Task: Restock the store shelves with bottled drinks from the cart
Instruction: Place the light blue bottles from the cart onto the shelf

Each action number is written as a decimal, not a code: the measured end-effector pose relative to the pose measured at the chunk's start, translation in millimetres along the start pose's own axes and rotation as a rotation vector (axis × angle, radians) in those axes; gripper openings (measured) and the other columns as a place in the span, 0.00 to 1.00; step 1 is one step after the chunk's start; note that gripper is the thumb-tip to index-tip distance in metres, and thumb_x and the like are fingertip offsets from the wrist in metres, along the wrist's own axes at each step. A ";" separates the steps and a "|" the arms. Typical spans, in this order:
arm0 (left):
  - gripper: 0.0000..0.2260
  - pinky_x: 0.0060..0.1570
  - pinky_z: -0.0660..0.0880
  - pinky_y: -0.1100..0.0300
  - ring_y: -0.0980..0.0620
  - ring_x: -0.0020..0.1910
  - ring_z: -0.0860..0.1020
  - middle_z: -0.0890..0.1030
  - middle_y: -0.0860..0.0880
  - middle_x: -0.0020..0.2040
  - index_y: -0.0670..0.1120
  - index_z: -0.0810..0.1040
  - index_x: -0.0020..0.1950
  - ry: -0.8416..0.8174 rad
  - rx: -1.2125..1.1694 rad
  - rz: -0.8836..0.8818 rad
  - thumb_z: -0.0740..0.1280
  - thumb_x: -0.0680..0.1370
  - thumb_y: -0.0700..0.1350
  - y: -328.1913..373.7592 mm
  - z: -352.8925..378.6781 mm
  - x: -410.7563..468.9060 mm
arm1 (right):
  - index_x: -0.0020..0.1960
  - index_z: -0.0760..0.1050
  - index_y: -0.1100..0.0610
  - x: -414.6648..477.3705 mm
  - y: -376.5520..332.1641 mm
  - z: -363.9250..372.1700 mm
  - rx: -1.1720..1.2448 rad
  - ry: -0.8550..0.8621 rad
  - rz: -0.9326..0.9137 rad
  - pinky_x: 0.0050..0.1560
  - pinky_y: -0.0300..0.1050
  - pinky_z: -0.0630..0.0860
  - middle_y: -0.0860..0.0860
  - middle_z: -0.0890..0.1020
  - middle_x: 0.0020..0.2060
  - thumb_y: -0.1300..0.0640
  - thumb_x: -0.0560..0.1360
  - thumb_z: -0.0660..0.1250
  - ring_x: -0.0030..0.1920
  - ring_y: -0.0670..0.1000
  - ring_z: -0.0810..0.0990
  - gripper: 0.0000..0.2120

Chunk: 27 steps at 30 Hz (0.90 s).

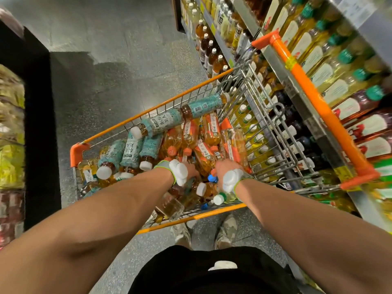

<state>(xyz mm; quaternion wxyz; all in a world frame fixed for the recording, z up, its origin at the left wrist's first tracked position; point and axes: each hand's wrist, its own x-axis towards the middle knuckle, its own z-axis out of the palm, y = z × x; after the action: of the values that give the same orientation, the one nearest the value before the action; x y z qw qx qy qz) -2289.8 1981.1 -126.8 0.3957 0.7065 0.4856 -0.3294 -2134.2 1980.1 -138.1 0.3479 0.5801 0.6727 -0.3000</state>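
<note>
Teal- and orange-labelled amber bottles point(163, 122)

We see a black stand point(38, 124) at our left; grey speckled floor point(127, 39) spreads right of it, and blurred yellow-green packs point(10, 162) sit left of it.

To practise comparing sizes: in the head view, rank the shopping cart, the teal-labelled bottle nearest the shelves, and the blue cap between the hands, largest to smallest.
1. shopping cart
2. teal-labelled bottle
3. blue cap
The gaps are clear, with no ties.
</note>
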 end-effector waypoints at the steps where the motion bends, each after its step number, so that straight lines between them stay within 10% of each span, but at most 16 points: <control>1: 0.43 0.66 0.70 0.55 0.43 0.72 0.72 0.73 0.41 0.74 0.42 0.71 0.76 0.003 -0.013 0.009 0.57 0.61 0.52 0.3 -8.7 -2.0 | 0.58 0.73 0.60 -3.6 3.8 -6.7 -0.006 0.021 -0.010 0.53 0.51 0.80 0.58 0.77 0.52 0.59 0.81 0.66 0.56 0.58 0.80 0.07; 5: 0.33 0.64 0.72 0.55 0.43 0.71 0.72 0.69 0.41 0.76 0.40 0.61 0.81 0.081 -0.088 0.063 0.71 0.80 0.45 -7.7 -40.5 6.8 | 0.36 0.66 0.53 -21.6 17.8 -38.7 0.086 0.293 -0.020 0.29 0.39 0.62 0.51 0.69 0.32 0.56 0.78 0.69 0.30 0.50 0.66 0.16; 13: 0.25 0.53 0.71 0.56 0.49 0.58 0.78 0.79 0.49 0.57 0.43 0.76 0.69 0.334 0.105 0.399 0.78 0.75 0.46 27.8 -123.7 -7.4 | 0.35 0.68 0.56 -90.2 41.4 -103.1 0.279 0.540 0.142 0.26 0.40 0.64 0.52 0.72 0.31 0.55 0.78 0.69 0.28 0.51 0.70 0.16; 18: 0.24 0.57 0.75 0.50 0.41 0.58 0.79 0.81 0.43 0.58 0.42 0.78 0.66 0.435 0.228 0.589 0.79 0.73 0.49 76.9 -145.9 -33.6 | 0.54 0.76 0.59 -136.8 59.6 -100.0 0.446 0.628 0.315 0.38 0.46 0.73 0.52 0.77 0.43 0.51 0.77 0.72 0.42 0.56 0.78 0.13; 27: 0.26 0.56 0.74 0.55 0.46 0.58 0.79 0.82 0.47 0.61 0.43 0.79 0.66 0.458 0.377 0.784 0.81 0.71 0.48 200.6 -122.0 -98.2 | 0.38 0.70 0.55 -241.0 120.9 -20.0 0.622 0.948 0.472 0.28 0.43 0.65 0.52 0.75 0.35 0.46 0.72 0.74 0.36 0.57 0.77 0.17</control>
<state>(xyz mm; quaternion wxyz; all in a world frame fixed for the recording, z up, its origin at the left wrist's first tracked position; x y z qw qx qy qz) -2120.6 2003.4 62.0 0.2380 0.9498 0.1894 -0.0738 -1996.6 1876.2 70.1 -0.1178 0.8579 0.4886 -0.1066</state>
